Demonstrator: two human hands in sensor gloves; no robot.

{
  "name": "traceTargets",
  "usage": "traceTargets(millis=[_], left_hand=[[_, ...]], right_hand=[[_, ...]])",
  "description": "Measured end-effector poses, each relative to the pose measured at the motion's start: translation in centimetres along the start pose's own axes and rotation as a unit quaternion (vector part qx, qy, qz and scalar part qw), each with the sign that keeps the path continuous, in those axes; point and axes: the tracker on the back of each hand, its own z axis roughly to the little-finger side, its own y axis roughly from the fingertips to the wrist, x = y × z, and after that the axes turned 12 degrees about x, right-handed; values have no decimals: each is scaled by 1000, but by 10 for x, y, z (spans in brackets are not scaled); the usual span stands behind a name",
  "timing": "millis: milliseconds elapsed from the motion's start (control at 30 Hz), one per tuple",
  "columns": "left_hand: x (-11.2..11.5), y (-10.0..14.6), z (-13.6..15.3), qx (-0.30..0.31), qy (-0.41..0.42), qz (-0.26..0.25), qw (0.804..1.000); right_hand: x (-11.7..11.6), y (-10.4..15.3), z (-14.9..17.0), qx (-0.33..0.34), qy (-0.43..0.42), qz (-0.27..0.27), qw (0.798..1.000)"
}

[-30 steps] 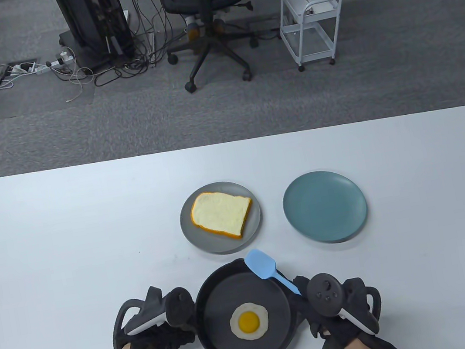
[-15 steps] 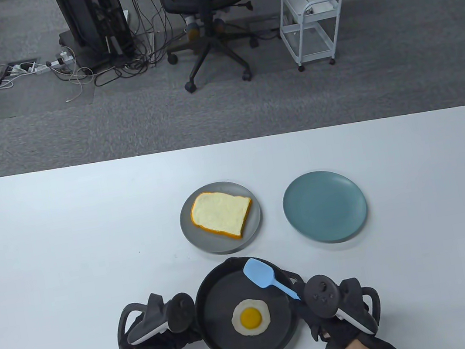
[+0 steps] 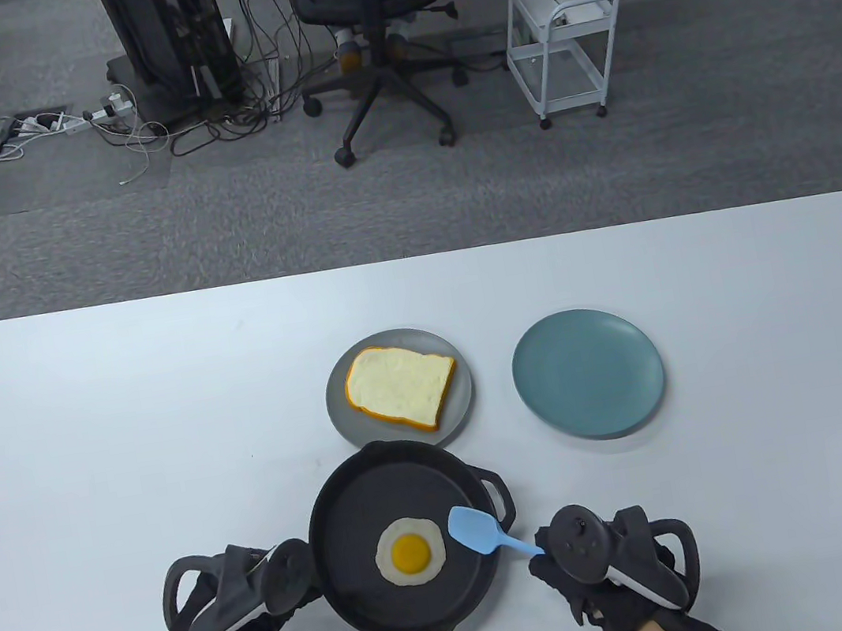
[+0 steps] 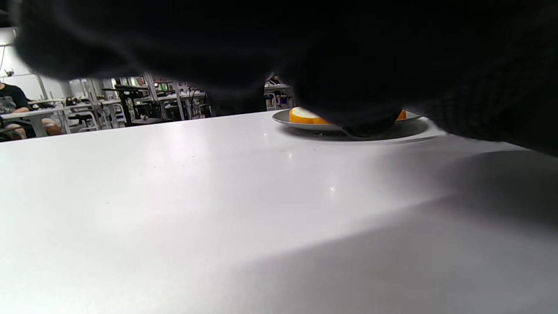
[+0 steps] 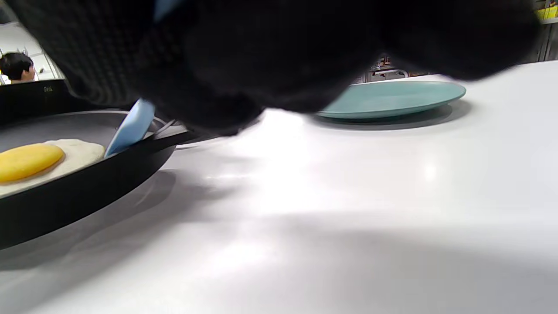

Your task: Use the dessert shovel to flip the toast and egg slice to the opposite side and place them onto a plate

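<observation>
My right hand [image 3: 606, 574] grips the handle of the blue dessert shovel [image 3: 475, 530], fingers curled round it under the tracker. The blade reaches out over the right part of the black pan [image 3: 355, 502], just beside the egg's white edge; whether it touches the egg I cannot tell. In the right wrist view the blade slants down inside the pan's rim close to the white.

My left hand [image 3: 232, 609] is at the pan's left side, pressed up against it. The tracker and glove cover the fingers, and the left wrist view is mostly dark glove, so I cannot tell whether they are curled on the pan or lie loose.

The egg [image 3: 410, 551] lies yolk up near the middle of the pan. The toast [image 3: 401, 388] lies flat on the grey plate [image 3: 341, 416], just beyond the pan; the pan's far rim comes right up to that plate's near edge. The teal plate [image 3: 588, 373] stands to the right of the grey one, apart from it and from the pan, on the white table [image 3: 88, 432].
</observation>
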Motion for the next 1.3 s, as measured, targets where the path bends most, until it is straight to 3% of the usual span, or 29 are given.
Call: traceTargets(millis=[133,433,500,667,833,900,1000,1233,1300], left_hand=[[-5,3,-2,2,2,-23,1000],[-3,3,-1,-15,26,-16,999],[-2,3,0,-22,23,-14,999],[-2,3,-1,-31,16,-24,999],[-2,2,-8,-25,6,-21,999],[-2,2,-9,-23,10,-20,999],[-1,2,-9,-22,34,-25,999],[-3,2,-18,-22,7,-29,999],[-5,2,-20,-26,-4,-34,999]], right_hand=[[0,1,4,9,-22,-32,999],[-18,-6,12,30,-122,-69,990],[-25,-9,17,17,-178,-66,982],[-40,-16,33,-47,-333,-84,938],[-50,-16,35,-69,-383,-143,910],[-51,-17,33,-61,-390,-151,906],[-48,-18,32,-54,-370,-140,917],[-54,-15,32,-95,-420,-184,884],[-52,-16,30,-83,-386,-172,902]])
